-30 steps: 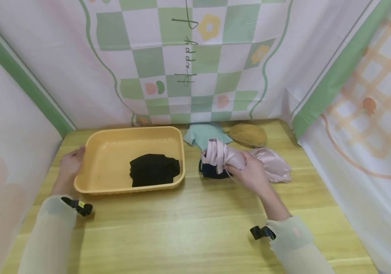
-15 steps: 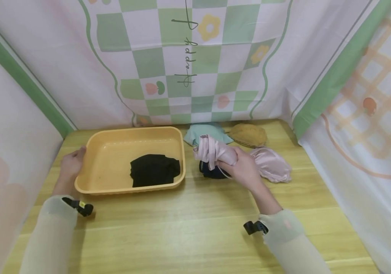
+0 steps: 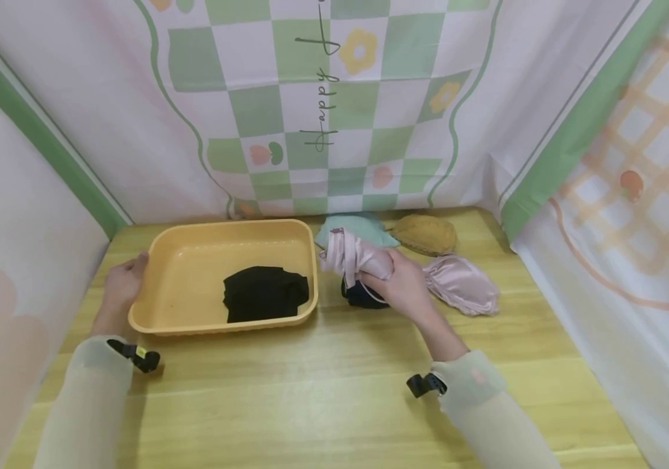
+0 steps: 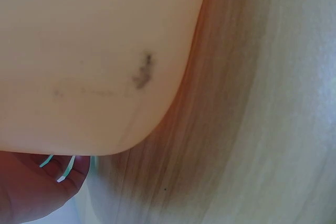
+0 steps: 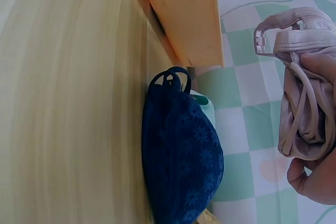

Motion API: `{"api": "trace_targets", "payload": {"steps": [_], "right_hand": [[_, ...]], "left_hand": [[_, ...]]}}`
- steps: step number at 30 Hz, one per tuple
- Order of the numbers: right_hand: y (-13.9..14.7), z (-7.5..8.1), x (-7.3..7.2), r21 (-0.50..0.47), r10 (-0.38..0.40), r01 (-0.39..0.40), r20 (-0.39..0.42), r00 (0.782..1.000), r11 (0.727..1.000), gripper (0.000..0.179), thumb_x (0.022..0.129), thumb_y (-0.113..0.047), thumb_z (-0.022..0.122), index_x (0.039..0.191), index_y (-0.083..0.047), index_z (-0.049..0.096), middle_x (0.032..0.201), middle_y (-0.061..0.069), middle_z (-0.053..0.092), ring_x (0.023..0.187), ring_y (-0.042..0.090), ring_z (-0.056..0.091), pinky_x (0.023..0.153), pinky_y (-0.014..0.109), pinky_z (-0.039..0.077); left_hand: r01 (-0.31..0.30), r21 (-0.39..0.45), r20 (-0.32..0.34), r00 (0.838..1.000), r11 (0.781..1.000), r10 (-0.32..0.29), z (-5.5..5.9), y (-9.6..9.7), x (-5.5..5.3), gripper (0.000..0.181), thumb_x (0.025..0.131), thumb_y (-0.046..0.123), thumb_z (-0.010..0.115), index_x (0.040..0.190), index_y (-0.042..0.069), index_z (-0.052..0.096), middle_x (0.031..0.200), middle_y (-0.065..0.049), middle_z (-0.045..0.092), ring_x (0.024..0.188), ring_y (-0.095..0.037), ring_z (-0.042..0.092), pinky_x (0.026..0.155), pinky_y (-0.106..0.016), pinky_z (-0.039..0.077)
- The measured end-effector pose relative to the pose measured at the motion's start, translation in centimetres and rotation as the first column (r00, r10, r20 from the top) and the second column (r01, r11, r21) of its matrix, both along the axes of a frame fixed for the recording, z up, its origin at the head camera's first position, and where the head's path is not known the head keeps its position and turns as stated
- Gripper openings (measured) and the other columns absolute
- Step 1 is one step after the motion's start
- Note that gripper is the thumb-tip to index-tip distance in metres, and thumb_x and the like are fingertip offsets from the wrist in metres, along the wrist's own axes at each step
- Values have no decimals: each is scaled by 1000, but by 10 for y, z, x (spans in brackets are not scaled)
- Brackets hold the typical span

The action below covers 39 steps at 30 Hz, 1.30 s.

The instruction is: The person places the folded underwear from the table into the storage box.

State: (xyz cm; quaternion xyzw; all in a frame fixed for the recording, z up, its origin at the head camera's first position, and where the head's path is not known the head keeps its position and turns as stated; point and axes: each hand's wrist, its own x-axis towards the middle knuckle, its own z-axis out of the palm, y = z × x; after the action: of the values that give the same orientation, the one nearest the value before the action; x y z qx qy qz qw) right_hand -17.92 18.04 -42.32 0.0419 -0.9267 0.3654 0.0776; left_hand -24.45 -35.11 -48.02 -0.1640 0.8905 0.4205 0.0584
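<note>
My right hand (image 3: pixel 400 284) grips a folded pale pink satin bra (image 3: pixel 366 258) above the table, just right of the yellow plastic tray (image 3: pixel 184 277). Loose straps and a slider show on the bra (image 5: pixel 307 108) in the right wrist view. Below it, partly covered in the head view, lies a navy bra (image 5: pixel 181 156) with a flower pattern. My left hand (image 3: pixel 120 286) holds the tray's left side, fingers curled at its wall in the left wrist view. A folded black garment (image 3: pixel 264 293) lies in the tray's right part.
Behind the right hand lie a light blue folded garment (image 3: pixel 363 227) and a mustard one (image 3: pixel 425 234). A second pale pink satin piece (image 3: pixel 463 285) rests to their front right. Printed curtains (image 3: pixel 305 104) border the wooden table (image 3: pixel 264 397) at the back and sides.
My right hand has carried the pink bra leftward, closer to the tray's right rim. The left hand and the tray have stayed in place.
</note>
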Motion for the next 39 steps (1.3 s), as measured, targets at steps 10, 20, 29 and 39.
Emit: {"api": "trace_targets", "payload": {"steps": [10,20,29,39], "right_hand": [[-14,-2,-8,-20,8,-8,9,1000,1000,56,81,-43,80,120,-8,62,103,14,71,87,28,65,73,42,53],[-29,3,-21,-51,65,-65,-1,998,997,58,84,-46,77,126,-10,61,109,13,71,95,30,67,80,47,56],[-46,9,-34,-75,100,-100,-4,995,992,56,84,-44,77,125,-10,61,108,12,71,93,28,66,79,45,55],[-60,4,-50,-67,111,-112,-21,994,991,54,84,-43,78,122,-9,61,111,11,71,100,28,67,86,45,56]], "left_hand": [[0,8,-12,1000,1000,0,-3,-1,5,86,101,66,21,149,-2,40,143,-37,46,125,-48,48,102,-55,44],[-6,-8,-8,1000,1000,6,-4,2,2,85,102,64,20,150,-3,36,147,-37,41,131,-51,44,111,-60,38],[-10,1,-8,1000,1000,10,-3,1,0,85,101,65,21,151,-3,34,150,-37,37,134,-51,42,113,-59,37],[-10,-5,1,1000,1000,10,1,1,-2,83,102,63,20,152,-2,32,152,-36,35,136,-52,40,115,-59,35]]}}
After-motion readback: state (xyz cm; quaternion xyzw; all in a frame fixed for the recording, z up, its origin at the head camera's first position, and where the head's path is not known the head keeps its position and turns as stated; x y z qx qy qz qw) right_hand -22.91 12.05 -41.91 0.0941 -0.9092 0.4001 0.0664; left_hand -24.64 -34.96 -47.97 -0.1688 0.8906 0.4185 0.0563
